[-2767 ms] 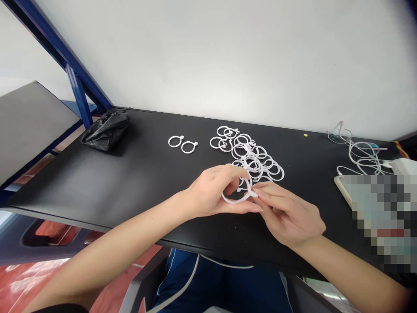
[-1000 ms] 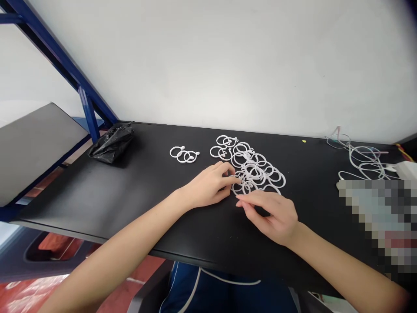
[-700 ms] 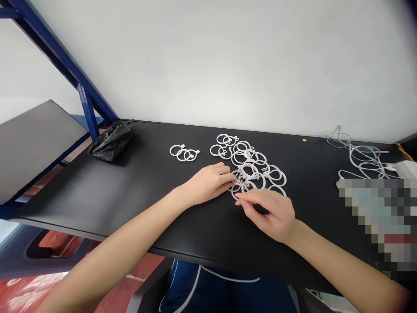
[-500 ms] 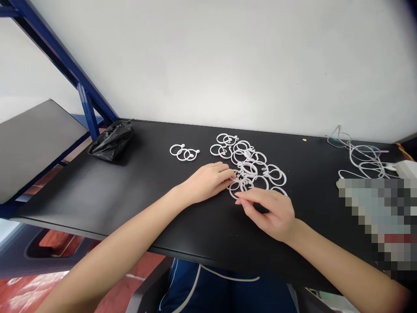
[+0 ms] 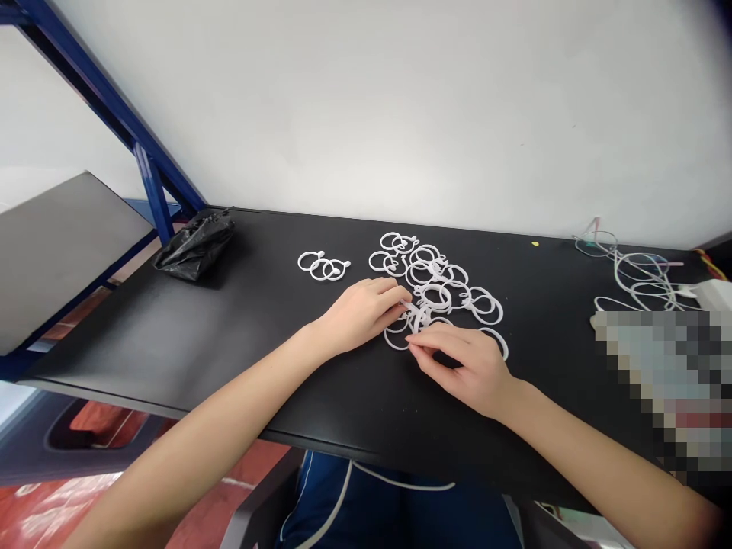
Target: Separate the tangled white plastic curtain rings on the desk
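A loose pile of white curtain rings [image 5: 435,297] with small eyelets lies overlapping on the black table. My left hand [image 5: 371,309] is at the near left side of the pile, thumb and fingers pinched on the eyelet end of one ring. Just right of it, my right hand [image 5: 466,362] has thumb and forefinger closed at the rim of a near ring [image 5: 389,341]. Its palm and fingers cover part of the pile. Farther left, a small group of three rings [image 5: 325,268] rests apart from the others.
A crumpled black plastic bag [image 5: 197,244] sits at the table's far left. Tangled white cables [image 5: 634,274] lie at the far right, near a blurred-out object [image 5: 663,374]. A white wall [image 5: 366,114] runs behind, and a blue metal frame [image 5: 152,187] stands at left.
Rings between my hands have shifted, with one near ring displaced slightly left. My right hand has moved a little left and its fingertips have come together. The three-ring group is unmoved.
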### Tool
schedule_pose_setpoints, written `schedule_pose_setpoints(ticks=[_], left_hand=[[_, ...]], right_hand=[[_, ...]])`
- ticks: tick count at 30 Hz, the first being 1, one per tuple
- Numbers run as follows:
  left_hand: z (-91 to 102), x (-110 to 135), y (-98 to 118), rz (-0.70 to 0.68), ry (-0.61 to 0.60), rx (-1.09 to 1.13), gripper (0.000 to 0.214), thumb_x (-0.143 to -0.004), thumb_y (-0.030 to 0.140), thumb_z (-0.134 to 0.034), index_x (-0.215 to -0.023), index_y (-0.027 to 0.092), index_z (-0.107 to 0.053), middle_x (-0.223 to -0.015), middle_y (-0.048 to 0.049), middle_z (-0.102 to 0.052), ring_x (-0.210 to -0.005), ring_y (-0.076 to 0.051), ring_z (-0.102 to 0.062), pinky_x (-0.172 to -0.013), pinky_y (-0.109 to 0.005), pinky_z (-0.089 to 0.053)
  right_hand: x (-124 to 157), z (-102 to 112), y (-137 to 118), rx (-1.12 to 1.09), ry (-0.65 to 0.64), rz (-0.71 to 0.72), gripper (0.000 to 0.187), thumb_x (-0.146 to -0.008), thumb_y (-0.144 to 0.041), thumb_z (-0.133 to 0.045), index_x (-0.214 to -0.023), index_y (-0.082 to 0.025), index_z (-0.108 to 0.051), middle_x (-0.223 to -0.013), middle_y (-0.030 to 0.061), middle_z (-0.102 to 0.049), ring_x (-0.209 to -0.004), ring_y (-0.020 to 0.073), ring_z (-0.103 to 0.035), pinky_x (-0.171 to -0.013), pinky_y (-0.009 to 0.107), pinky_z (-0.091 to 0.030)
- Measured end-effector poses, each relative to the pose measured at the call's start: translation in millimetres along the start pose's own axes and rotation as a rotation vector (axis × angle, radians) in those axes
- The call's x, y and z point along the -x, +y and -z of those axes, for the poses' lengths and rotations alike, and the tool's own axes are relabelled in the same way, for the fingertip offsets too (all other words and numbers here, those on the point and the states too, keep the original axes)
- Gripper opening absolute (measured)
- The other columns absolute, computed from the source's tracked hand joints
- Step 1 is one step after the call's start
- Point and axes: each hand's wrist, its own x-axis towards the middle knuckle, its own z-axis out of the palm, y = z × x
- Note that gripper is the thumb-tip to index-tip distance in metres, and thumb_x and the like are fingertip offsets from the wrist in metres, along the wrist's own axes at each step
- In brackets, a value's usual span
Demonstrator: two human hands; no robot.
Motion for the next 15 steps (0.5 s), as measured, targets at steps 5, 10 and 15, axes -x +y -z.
schedule_pose_setpoints(ticks=[5, 10, 15], left_hand=[[-2.2, 1.1, -1.5, 0.010, 0.039, 0.039, 0.014, -0.096, 0.021, -0.048, -0.096, 0.016, -0.060, -0.081, -0.0024, -0.061, -0.070, -0.012, -0.055, -0.065, -0.023, -0.042], [-1.4, 1.5, -1.3, 0.036, 0.026, 0.074, 0.013, -0.095, 0.023, -0.049, -0.095, 0.016, -0.061, -0.080, -0.0016, -0.061, -0.067, -0.011, -0.053, -0.066, -0.024, -0.042], [-0.6, 1.4, -0.9, 0.036, 0.016, 0.101, 0.016, -0.096, 0.025, -0.048, -0.094, 0.017, -0.061, -0.077, -0.0010, -0.060, -0.067, -0.011, -0.055, -0.067, -0.024, -0.044]], right_hand=[[-0.2, -1.3, 3.2, 0.112, -0.016, -0.077, 0.010, -0.088, -0.015, -0.060, -0.093, -0.020, -0.068, -0.085, 0.0049, -0.070, -0.074, 0.0155, -0.066, -0.065, 0.027, -0.057], [0.6, 0.2, 7.1, 0.179, 0.003, -0.141, 0.012, -0.088, -0.016, -0.058, -0.093, -0.019, -0.070, -0.072, 0.0017, -0.064, -0.063, 0.0134, -0.061, -0.058, 0.025, -0.053], [1.1, 1.2, 7.7, 0.225, 0.006, -0.169, 0.016, -0.091, -0.019, -0.056, -0.093, -0.020, -0.072, -0.065, -0.0010, -0.060, -0.050, 0.0085, -0.053, -0.049, 0.021, -0.045]])
